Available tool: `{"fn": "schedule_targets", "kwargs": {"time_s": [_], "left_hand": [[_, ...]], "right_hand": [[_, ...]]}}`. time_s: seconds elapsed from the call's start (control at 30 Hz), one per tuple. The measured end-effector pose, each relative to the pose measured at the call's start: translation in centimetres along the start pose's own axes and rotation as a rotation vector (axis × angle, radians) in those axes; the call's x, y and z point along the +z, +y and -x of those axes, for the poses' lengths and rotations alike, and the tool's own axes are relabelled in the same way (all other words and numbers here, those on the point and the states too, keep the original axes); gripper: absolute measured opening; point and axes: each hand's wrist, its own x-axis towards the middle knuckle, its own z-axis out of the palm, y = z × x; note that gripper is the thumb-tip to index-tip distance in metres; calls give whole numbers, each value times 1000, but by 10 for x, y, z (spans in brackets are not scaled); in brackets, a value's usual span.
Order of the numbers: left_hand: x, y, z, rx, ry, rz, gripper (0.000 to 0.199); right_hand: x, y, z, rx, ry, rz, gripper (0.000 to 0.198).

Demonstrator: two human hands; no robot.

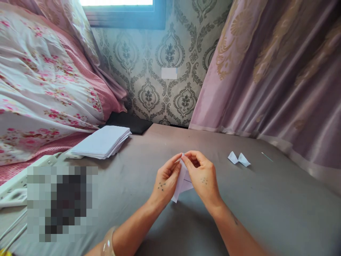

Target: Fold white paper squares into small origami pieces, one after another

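A folded sheet of white paper (183,183) is held up above the grey surface, its top corner pinched between both hands. My left hand (167,177) grips the paper's left edge near that corner, thumb and forefinger closed. From the other side my right hand (204,172) pinches the same tip, its curled fingers partly hiding the sheet. The paper's lower end hangs down between the wrists, and a dark crease or gap line shows on its right part. Off to the right lie two small folded paper pieces (239,159), side by side and touching or nearly so.
A stack of white paper (102,142) lies at the left, by a flat black item (135,122). White power strips (16,190) with cables and a blurred-out dark object (68,199) are nearer. A thin stick (267,157) lies far right, below the curtain (239,71).
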Motion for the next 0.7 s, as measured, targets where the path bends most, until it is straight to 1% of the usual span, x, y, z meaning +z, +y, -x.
{"fn": "schedule_targets", "kwargs": {"time_s": [0.17, 0.27, 0.37, 0.53, 0.63, 0.7], "left_hand": [[-1, -1, -1, 23, 22, -30, 38], [-2, -1, -2, 25, 14, -54, 38], [-4, -1, -2, 28, 6, -74, 38], [-3, -3, 0, 47, 12, -123, 35], [0, -1, 2, 27, -23, -68, 40], [1, 2, 2, 4, -39, -19, 41]], "right_hand": [[1, 2, 2, -89, 16, 63, 15], [2, 1, 2, -78, 19, 45, 15], [1, -1, 0, -2, -8, -31, 18], [-3, -1, -4, 172, -119, -243, 22], [-4, -1, -5, 258, -157, -323, 23], [-4, -1, -5, 276, -161, -323, 23]]}}
